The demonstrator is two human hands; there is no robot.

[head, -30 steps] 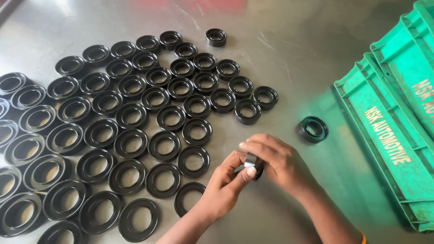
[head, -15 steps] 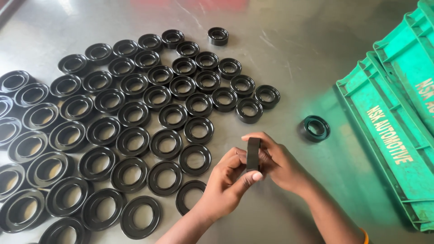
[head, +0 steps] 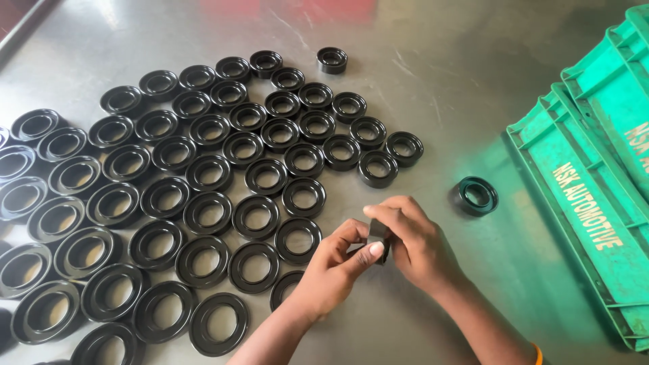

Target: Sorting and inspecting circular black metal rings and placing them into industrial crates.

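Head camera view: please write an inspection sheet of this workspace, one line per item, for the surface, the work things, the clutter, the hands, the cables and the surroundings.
Surface: grey metal table, scratched, with a green glare beside the crates.
Job's things: one black ring held on edge, above the table; many black rings in rows lying flat, most touching their neighbours.
Clutter: lone ring lying apart near the crates; another single ring apart at the far end of the rows.
Grippers: left hand and right hand both pinch the held ring.
Cables: nothing seen.
Surroundings: green plastic crates at the right edge; an orange band on the right wrist.
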